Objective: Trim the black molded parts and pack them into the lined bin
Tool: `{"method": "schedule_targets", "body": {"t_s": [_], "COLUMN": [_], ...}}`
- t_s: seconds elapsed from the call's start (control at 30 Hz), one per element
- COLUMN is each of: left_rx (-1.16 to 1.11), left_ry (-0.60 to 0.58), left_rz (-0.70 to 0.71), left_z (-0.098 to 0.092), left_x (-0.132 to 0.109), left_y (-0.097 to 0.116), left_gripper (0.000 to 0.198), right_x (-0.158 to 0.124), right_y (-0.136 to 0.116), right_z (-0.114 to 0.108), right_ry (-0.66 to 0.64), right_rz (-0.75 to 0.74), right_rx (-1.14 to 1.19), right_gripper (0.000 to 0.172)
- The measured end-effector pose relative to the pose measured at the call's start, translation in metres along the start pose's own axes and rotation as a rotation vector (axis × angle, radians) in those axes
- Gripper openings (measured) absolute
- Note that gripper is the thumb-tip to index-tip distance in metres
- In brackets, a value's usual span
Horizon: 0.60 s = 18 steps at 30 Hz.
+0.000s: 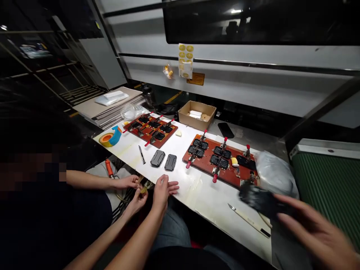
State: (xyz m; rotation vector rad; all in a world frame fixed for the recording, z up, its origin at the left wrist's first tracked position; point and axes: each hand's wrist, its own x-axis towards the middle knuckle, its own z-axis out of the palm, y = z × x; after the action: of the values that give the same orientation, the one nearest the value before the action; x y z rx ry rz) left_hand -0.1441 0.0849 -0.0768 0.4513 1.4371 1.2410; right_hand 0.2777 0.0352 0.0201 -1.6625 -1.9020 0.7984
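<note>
Black moulded part (260,200), blurred, sits at the fingertips of the right hand (317,232), lower right of frame; fingers extended, grip indistinct. Left hand (164,189) rests flat, fingers together, on the white table edge (208,202), lower centre. Co-worker's hands (132,189) work just beside it.

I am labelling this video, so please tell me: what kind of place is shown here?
Probably a factory assembly bench. On the white worktable lie two red clamp fixtures loaded with black plastic parts, and a green conveyor belt runs beside it.
</note>
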Motion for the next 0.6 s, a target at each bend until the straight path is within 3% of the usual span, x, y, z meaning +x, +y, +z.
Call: {"method": "schedule_targets", "body": {"t_s": [0.1, 0.17, 0.23, 0.33, 0.5, 0.6], "left_rx": [-0.031, -0.085, -0.14, -0.145, -0.103, -0.07], "left_ry": [-0.288, -0.464, -0.502, -0.419, -0.385, -0.386], "left_rz": [-0.111, -0.18, -0.187, -0.167, -0.127, -0.074], "left_z": [0.002, 0.006, 0.009, 0.009, 0.001, 0.003], "left_x": [-0.047, -0.066, -0.071, -0.06, -0.041, -0.037], "left_y": [-0.016, -0.021, -0.02, -0.011, 0.01, 0.016], "left_gripper": [0.074, 0.077, 0.075, 0.071, 0.074, 0.073], "right_x": [-0.002, 0.008, 0.018, 0.023, 0.02, 0.019], "right_y": [-0.054, -0.082, -0.092, -0.074, -0.02, -0.009], "right_z": [0.082, 0.129, 0.16, 0.181, 0.198, 0.207], "right_ry": [-0.094, -0.208, -0.27, -0.198, 0.047, 0.097], "right_rz": [0.29, 0.304, 0.28, 0.247, 0.224, 0.198], "right_rx": [0.486, 0.694, 0.776, 0.727, 0.336, 0.303], "right_gripper": [0.057, 0.061, 0.062, 0.056, 0.036, 0.03]}}
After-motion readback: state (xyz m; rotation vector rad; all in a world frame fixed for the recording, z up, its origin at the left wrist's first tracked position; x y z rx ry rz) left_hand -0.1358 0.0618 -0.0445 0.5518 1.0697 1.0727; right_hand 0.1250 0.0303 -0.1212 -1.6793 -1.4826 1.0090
